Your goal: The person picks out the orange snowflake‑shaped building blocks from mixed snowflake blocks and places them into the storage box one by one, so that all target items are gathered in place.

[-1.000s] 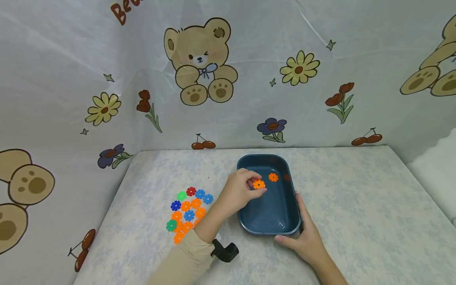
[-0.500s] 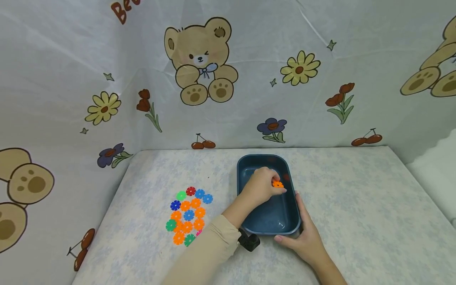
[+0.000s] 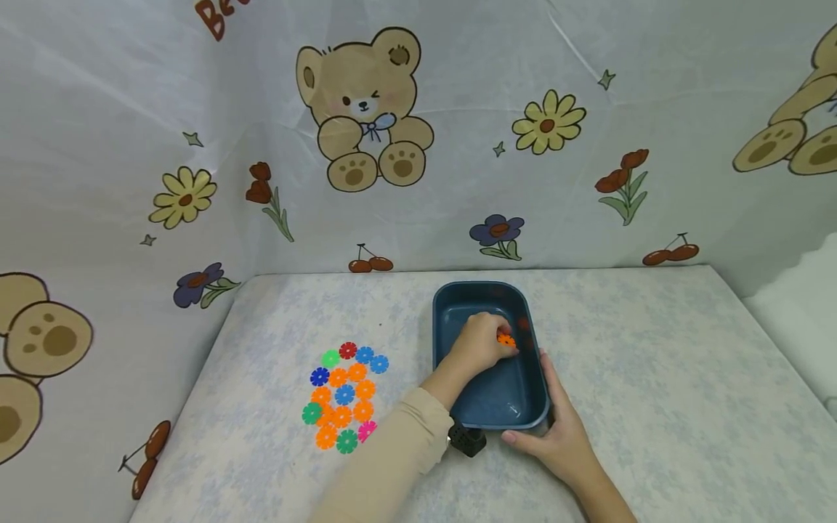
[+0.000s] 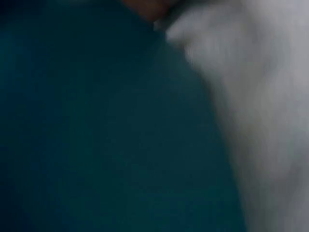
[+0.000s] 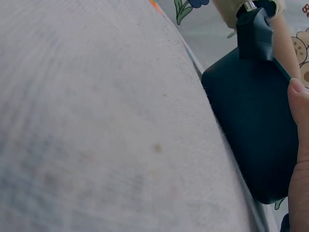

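From the head camera, the left hand (image 3: 480, 343) is down inside the blue tray (image 3: 451, 309), fingers curled together and pinching an orange flower disc (image 3: 506, 339) at their tips, low over the tray floor near its far right side. The right hand (image 3: 556, 432) grips the tray's near right corner, thumb lying along the near rim and fingers wrapped up the right wall. Well to the left of the left wrist, a cluster of coloured flower discs (image 3: 343, 396) lies flat on the table (image 3: 654, 378). A bear-print cloth (image 3: 360, 109) stands behind.

The left wrist camera gives only a blur: dark teal tray (image 4: 96, 145) surface filling most of the picture and pale cloth at the right; fingers and disc cannot be made out there.

The right wrist camera shows what the head view hides: the tray's outer wall (image 5: 251, 121) seen from table level, with the right hand (image 5: 300, 145) pressed against it, a fingertip on its edge. The disc is out of sight there.
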The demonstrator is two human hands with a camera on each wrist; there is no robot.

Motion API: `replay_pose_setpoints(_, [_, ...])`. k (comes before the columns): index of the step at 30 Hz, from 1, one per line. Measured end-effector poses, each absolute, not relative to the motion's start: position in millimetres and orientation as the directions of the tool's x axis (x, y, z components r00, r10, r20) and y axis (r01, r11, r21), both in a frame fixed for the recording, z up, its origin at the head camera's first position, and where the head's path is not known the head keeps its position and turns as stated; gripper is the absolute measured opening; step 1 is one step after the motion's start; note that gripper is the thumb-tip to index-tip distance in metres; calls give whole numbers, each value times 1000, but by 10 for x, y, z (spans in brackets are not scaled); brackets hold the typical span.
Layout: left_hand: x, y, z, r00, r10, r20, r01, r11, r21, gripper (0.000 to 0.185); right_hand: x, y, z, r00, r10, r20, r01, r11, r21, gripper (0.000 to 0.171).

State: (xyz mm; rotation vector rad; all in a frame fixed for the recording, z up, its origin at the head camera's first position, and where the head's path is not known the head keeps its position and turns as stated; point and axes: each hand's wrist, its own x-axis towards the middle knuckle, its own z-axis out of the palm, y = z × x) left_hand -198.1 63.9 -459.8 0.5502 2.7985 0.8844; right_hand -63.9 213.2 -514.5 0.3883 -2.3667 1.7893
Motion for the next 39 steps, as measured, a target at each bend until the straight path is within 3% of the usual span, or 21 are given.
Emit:
replay_pose_setpoints(19, [-1981, 664, -4720, -924, 383, 9, 344, 817, 464, 40, -644, 2117, -5146, -957, -104, 272, -290, 250, -924, 130])
replay_pose_setpoints(39, [-1986, 643, -4678, -932, 361, 32, 327, 797, 508, 39, -645, 2129, -5125, -955, -117, 273, -294, 246, -924, 131])
